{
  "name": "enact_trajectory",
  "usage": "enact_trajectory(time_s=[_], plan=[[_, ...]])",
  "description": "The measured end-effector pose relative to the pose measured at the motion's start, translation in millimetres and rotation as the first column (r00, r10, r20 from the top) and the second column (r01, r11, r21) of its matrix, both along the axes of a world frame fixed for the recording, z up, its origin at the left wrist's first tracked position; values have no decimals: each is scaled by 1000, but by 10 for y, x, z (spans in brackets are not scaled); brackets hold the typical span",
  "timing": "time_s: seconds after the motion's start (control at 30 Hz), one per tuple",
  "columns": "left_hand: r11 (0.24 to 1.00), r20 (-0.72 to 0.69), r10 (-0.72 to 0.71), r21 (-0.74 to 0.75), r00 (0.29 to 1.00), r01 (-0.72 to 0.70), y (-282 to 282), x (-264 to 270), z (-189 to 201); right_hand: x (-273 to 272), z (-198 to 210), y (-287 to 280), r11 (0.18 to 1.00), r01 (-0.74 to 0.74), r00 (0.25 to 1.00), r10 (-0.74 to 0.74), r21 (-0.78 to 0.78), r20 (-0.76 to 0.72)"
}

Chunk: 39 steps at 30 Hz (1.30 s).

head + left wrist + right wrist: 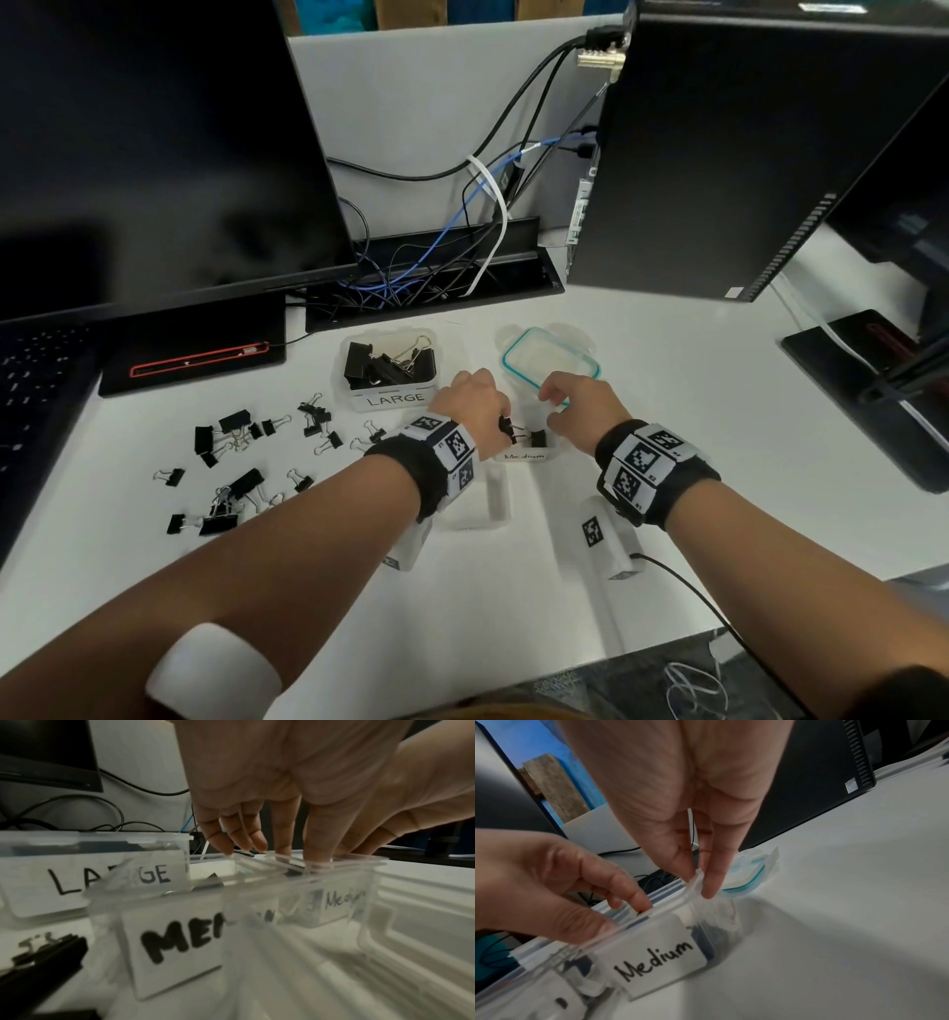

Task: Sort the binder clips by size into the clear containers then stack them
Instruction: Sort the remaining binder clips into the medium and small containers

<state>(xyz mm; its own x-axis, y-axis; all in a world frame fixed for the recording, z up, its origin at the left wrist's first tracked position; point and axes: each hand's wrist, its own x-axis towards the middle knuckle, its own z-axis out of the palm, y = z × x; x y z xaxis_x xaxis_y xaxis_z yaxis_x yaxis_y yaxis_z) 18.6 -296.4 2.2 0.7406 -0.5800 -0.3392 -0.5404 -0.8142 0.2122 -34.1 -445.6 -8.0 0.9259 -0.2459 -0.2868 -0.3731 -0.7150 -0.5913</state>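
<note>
Binder clips, black with silver wire handles, are split three ways: a loose scatter [241, 473] lies on the white surface [719, 437] to the left of the hands, several big ones sit in the clear plastic container labelled "LARGE" [388, 397], and a few lie in the clear plastic container labelled "Medium" [659, 959], directly under both hands.

The left hand [475, 406] has its fingers curled down over the near-left part of that container's rim, thumb on the outside; a clip shows just beside its fingers, but I cannot tell whether the hand is holding it. The right hand [580, 406] pinches the container's far-right corner rim between thumb and fingertips [709, 884]. A clear lid with a teal seal [552, 360] lies just behind the right hand.

The coming move likely turns on this: unsorted clips all lie left of the Medium container, so the left hand is nearer to them, while the right hand is placed to steady the container. Its long axis runs roughly left to right, label facing the person.
</note>
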Motion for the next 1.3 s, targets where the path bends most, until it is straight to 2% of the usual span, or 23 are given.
enact_trajectory(time_s=[0.3, 0.5, 0.67, 0.87, 1.03, 1.17, 1.3], plan=[[994, -3, -88, 69, 996, 88, 66, -56, -11, -1, -6, 15, 1000, 6, 1000, -6, -12, 6], [998, 77, -59, -4, 995, 59, 140, -45, 24, -21, 6, 36, 999, 28, 1000, -29, -38, -12], [990, 14, -101, 105, 995, 99, 136, -111, -38, -24, 15, 63, 998, 16, 1000, -17, -57, -16], [986, -28, -103, 126, 994, 105, 140, -166, -86, -37, 24, 78, 997, 11, 1000, -11, -74, -10], [995, 6, -42, -88, 999, 43, 269, -170, 0, -65, 49, 108, 995, 7, 1000, -9, -102, -19], [964, 12, 37, -263, 999, -33, 474, -209, 74, -118, 134, 208, 982, -4, 999, 10, -189, 33], [930, 19, 144, -344, 989, -129, 737, -292, 93, -182, 209, 434, 974, -50, 994, 69, -219, 79]])
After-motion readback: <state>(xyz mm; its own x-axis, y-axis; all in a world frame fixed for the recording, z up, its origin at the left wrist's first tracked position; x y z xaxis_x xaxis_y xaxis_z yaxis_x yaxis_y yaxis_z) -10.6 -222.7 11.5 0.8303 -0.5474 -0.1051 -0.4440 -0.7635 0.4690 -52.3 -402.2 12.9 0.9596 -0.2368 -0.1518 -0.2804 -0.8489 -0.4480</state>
